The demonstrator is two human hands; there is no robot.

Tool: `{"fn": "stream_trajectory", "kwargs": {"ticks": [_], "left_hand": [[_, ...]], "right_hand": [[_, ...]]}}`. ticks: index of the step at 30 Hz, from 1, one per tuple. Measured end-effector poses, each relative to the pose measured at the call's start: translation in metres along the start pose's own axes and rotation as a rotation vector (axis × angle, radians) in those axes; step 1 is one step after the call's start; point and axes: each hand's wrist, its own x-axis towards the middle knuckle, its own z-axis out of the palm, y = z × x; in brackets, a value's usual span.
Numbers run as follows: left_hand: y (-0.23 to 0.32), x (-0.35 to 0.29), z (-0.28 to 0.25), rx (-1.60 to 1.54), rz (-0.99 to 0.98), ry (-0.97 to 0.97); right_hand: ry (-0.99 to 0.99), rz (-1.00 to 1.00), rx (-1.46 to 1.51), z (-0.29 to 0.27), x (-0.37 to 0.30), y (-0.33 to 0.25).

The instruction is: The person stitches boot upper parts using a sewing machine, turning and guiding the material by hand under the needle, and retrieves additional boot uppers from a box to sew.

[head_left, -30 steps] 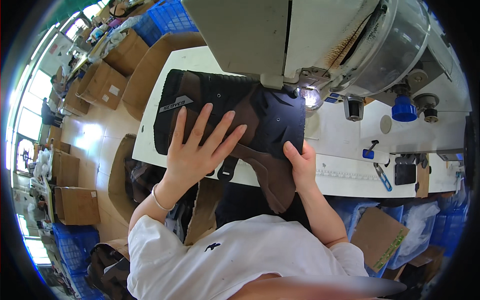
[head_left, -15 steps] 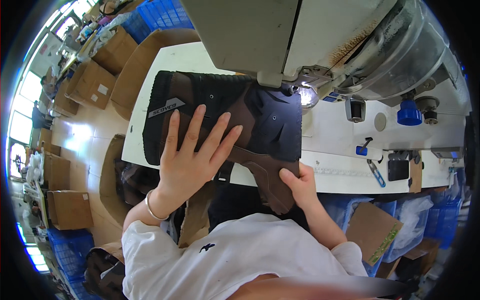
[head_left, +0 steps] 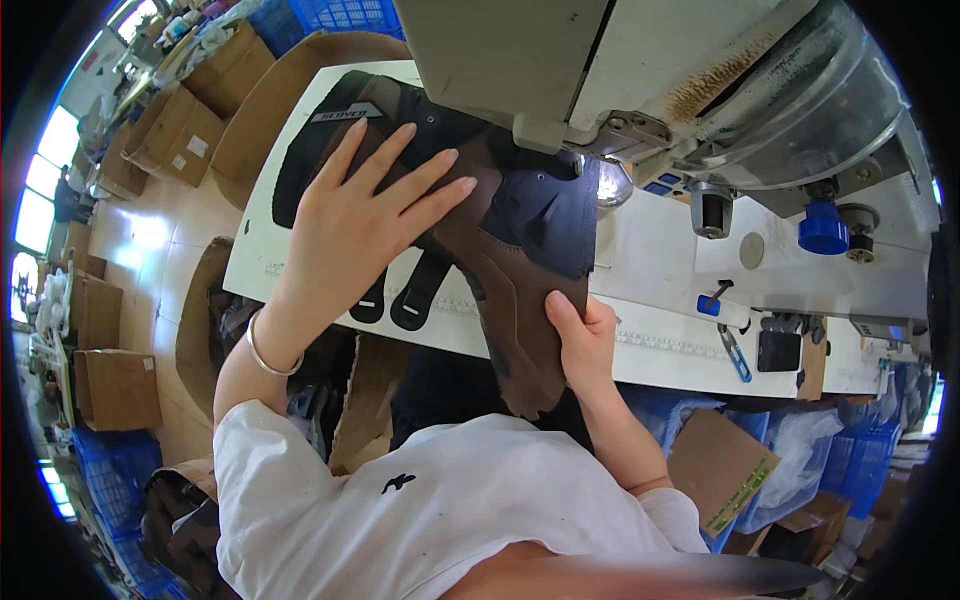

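Note:
A brown and black boot upper (head_left: pixel 510 260) lies on the white table, its far right edge beneath the head of the sewing machine (head_left: pixel 500 70). Flat on the upper's left part rests my left hand (head_left: pixel 365 215), fingers spread, with a bracelet at the wrist. My right hand (head_left: pixel 585 340) pinches the near right edge, the thumb on top and the other fingers mostly hidden. Two black straps (head_left: pixel 420 290) stick out from the upper beside my left forearm. The machine's lamp lights the far right corner, and the needle cannot be made out.
To the right on the white table (head_left: pixel 650 350) are a printed ruler strip, blue-handled snips (head_left: pixel 736 355) and a dark flat box (head_left: pixel 778 350). Blue crates (head_left: pixel 860 465) and a cardboard sheet (head_left: pixel 720 465) stand below its edge. Cardboard boxes (head_left: pixel 175 135) line the left floor.
The boot upper has turned clockwise under the machine, its left end swinging away from me. My left hand has gone with it. Two straps now show, and my right hand keeps its pinch.

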Motion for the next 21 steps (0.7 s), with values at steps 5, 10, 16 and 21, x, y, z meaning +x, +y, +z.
{"fn": "stream_trajectory", "kwargs": {"ticks": [5, 10, 16, 21], "left_hand": [[-0.016, 0.018, 0.0, 0.002, 0.051, -0.122], [-0.04, 0.039, 0.017, -0.12, 0.096, -0.136], [-0.059, 0.065, 0.03, -0.364, 0.03, -0.187], [-0.065, 0.079, 0.044, -0.489, -0.112, -0.297]], "right_hand": [[0.033, -0.006, 0.037, 0.007, 0.015, -0.012], [0.06, -0.032, 0.092, 0.016, 0.036, -0.022], [0.048, 0.009, 0.272, 0.022, 0.058, -0.035], [-0.049, 0.046, 0.347, 0.002, 0.061, -0.028]]}}
